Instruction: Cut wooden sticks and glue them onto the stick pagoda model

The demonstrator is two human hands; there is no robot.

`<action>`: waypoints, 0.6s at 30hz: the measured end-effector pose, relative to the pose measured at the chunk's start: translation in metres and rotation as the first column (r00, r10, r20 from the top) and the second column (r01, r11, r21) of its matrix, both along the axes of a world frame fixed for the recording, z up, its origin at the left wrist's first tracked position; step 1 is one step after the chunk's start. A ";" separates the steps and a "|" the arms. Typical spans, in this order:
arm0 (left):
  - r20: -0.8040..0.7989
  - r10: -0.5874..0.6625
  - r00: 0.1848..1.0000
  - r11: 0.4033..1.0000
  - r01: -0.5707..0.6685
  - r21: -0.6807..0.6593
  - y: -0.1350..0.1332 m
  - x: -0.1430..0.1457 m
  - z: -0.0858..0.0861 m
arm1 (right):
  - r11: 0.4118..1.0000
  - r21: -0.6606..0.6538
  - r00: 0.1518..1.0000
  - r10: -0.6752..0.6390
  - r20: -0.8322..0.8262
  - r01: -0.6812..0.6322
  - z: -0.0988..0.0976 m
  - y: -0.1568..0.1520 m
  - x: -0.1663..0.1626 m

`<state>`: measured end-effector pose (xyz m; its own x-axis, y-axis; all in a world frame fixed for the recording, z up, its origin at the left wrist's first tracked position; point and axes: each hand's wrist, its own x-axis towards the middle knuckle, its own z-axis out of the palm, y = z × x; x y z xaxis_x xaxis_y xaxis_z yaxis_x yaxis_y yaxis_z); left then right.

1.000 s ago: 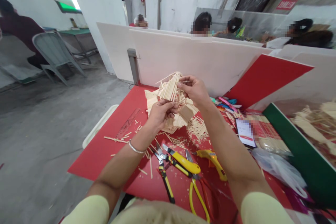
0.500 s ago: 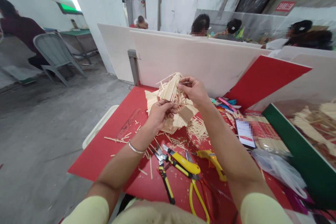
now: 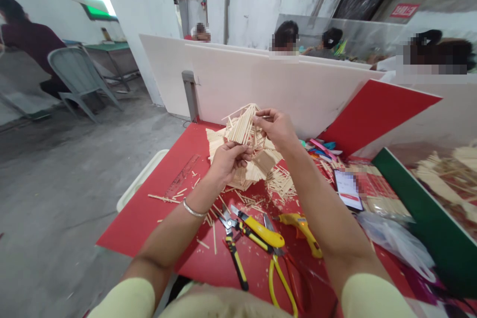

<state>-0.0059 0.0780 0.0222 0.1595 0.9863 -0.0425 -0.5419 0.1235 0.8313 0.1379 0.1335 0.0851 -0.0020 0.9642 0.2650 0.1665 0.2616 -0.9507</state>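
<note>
A model built of thin wooden sticks [image 3: 241,128], with a steep fan-shaped roof panel, stands at the far side of the red tabletop [image 3: 149,218]. My left hand [image 3: 229,161] is closed at the lower edge of that panel, thumb and fingers pinched on it. At the panel's upper right edge, my right hand [image 3: 276,126] pinches with thumb and forefinger; whether a loose stick is between them is too small to tell. Flat stick panels [image 3: 264,163] form the lower part of the model, partly hidden behind my left hand. Cut sticks [image 3: 281,183] lie in a heap to the right.
Nearer me lie black-and-yellow cutters [image 3: 234,253], a yellow utility knife [image 3: 261,228], yellow-handled pliers [image 3: 281,278] and a yellow glue gun [image 3: 303,228]. A clear ruler [image 3: 182,174] is at left. A phone [image 3: 347,189] and plastic bag [image 3: 397,241] are right. White boards [image 3: 279,82] stand behind.
Almost nothing differs. My right hand has shifted very slightly to the right at the roof panel's edge; my left hand keeps its pinch in the same place.
</note>
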 end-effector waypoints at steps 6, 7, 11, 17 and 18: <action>-0.003 -0.009 1.000 1.000 0.009 0.009 0.001 0.001 -0.001 | 0.999 0.049 1.000 -0.005 0.020 0.004 0.000 0.003 0.000; 0.000 -0.012 1.000 1.000 0.012 0.010 0.001 0.001 -0.001 | 0.999 0.053 1.000 0.000 0.018 -0.001 0.001 0.003 0.001; 0.020 -0.025 0.999 1.000 0.025 0.010 0.003 0.002 -0.002 | 0.997 0.068 1.000 0.018 0.005 -0.018 0.001 0.004 0.001; 0.008 -0.034 0.999 0.999 0.034 0.011 0.001 0.002 -0.004 | 0.996 0.085 0.999 0.038 0.017 -0.039 -0.002 0.006 0.003; 0.006 -0.031 1.000 0.999 0.031 0.012 0.001 0.002 -0.004 | 0.995 0.089 0.999 0.041 0.018 -0.042 -0.003 0.006 0.003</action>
